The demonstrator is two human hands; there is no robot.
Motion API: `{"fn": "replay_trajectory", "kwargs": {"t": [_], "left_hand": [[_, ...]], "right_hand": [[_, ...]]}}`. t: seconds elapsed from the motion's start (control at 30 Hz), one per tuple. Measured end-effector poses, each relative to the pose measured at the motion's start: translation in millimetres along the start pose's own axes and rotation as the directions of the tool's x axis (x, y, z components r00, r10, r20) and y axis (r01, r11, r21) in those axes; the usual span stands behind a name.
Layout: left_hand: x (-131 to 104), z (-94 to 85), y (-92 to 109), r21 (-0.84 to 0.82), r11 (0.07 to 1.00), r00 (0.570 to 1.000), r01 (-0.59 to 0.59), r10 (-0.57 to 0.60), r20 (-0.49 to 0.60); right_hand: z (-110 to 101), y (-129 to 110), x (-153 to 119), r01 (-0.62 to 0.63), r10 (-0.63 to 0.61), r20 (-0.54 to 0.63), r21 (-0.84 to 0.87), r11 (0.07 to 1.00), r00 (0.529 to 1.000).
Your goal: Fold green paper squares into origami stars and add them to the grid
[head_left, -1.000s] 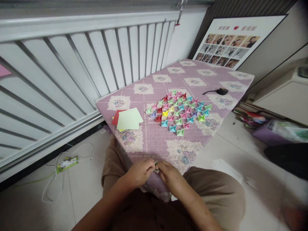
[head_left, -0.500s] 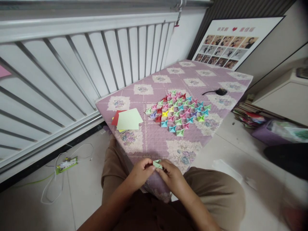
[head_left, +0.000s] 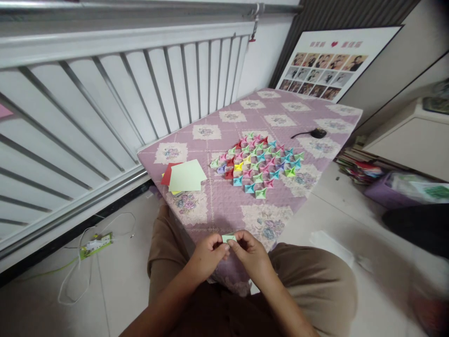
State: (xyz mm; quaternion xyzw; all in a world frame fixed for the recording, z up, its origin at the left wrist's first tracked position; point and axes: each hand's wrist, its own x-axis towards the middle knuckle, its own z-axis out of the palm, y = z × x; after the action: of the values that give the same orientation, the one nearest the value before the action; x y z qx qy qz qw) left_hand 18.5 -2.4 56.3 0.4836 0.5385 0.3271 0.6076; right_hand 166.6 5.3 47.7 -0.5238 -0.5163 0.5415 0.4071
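Observation:
A small folded piece of pale green paper (head_left: 228, 238) is pinched between my two hands, just above the near corner of the table. My left hand (head_left: 209, 252) grips its left side with thumb and fingers. On the other side, my right hand (head_left: 249, 252) holds the paper, its thumb lying on the front face. Beyond my hands, several small folded paper pieces (head_left: 258, 178) in green, pink, blue, red and yellow stand in slanting rows. To their left lies a stack of paper sheets (head_left: 187, 175), pale green on top, with red and yellow edges showing.
A quilted purple tablecloth (head_left: 224, 210) covers the table. A black object with a cord (head_left: 318, 133) lies at its right side. The white radiator (head_left: 150, 89) runs along the left, and a power strip (head_left: 96, 244) sits on the floor. A photo board (head_left: 326, 61) leans at the back.
My right thumb has moved onto the paper's front face, and the paper now sits flatter between my fingers. The view has shifted slightly.

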Motion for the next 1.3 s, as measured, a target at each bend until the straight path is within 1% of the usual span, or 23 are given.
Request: {"fn": "replay_trajectory", "kwargs": {"t": [0.1, 0.13, 0.2, 0.27, 0.37, 0.53, 0.63, 0.73, 0.87, 0.93, 1.0, 1.03, 1.07, 1.17, 1.2, 1.3], "left_hand": [[0, 1.6, 0, -0.005, 1.000, 1.000, 0.028, -0.028, -0.013], [0, 2.0, 0, -0.002, 1.000, 1.000, 0.027, -0.027, -0.011], [0, 2.4, -1, 0.015, 1.000, 1.000, 0.019, -0.019, -0.010], [0, 2.6, -3, 0.058, 0.998, 1.000, 0.002, -0.001, -0.027], [1, 2.9, -7, 0.108, 0.994, 0.998, -0.008, 0.014, -0.054], [2, 2.8, -10, 0.053, 0.999, 1.000, 0.007, -0.007, 0.012], [0, 3.6, -10, 0.070, 0.998, 1.000, -0.001, 0.001, 0.000], [0, 6.9, -13, 0.108, 0.994, 1.000, -0.013, 0.015, -0.017], [4, 13.8, -26, 0.098, 0.995, 0.999, 0.034, -0.031, -0.027], [7, 14.9, -33, 0.090, 0.993, 0.997, 0.072, -0.071, -0.021], [10, 12.5, -37, 0.103, 0.988, 0.993, 0.112, -0.116, 0.035], [12, 9.9, -38, 0.124, 0.986, 0.991, 0.113, -0.120, 0.056], [13, 6.5, -38, 0.148, 0.985, 0.992, 0.094, -0.104, 0.065], [20, -4.0, -35, 0.215, 0.977, 1.000, -0.016, 0.015, 0.008], [23, -6.5, -34, 0.233, 0.972, 0.999, -0.036, 0.035, 0.006], [32, -8.6, -30, 0.331, 0.942, 0.999, -0.047, 0.036, 0.039]], "right_hand": [[2, 1, 1, -0.011, 0.015, -0.056, 0.077, 0.997, 0.998], [2, 1, 1, -0.028, 0.034, -0.057, 0.101, 0.995, 0.998], [1, -1, 2, -0.074, 0.076, -0.017, 0.119, 0.990, 0.997], [-1, -4, 1, -0.112, 0.110, 0.025, 0.091, 0.989, 0.994], [-4, -8, 1, -0.136, 0.135, 0.033, 0.031, 0.990, 0.990], [-6, -9, 2, -0.106, 0.106, 0.018, 0.011, 0.994, 0.994], [-5, -8, 1, -0.080, 0.080, 0.005, -0.008, 0.997, 0.997], [-2, -2, 1, -0.102, 0.103, -0.016, 0.015, 0.995, 0.995], [1, 13, 3, -0.210, 0.211, 0.006, 0.083, 0.974, 0.978], [0, 18, 6, -0.204, 0.204, 0.008, 0.061, 0.977, 0.979], [-4, 21, 8, -0.171, 0.171, 0.017, 0.001, 0.985, 0.985], [-5, 21, 8, -0.162, 0.163, 0.029, -0.032, 0.986, 0.986], [-7, 21, 9, -0.161, 0.164, 0.046, -0.061, 0.985, 0.985], [-10, 22, 11, -0.163, 0.173, 0.086, -0.114, 0.980, 0.981], [-11, 23, 12, -0.158, 0.171, 0.099, -0.125, 0.980, 0.980], [-13, 30, 17, -0.123, 0.142, 0.099, -0.173, 0.977, 0.985]]}}
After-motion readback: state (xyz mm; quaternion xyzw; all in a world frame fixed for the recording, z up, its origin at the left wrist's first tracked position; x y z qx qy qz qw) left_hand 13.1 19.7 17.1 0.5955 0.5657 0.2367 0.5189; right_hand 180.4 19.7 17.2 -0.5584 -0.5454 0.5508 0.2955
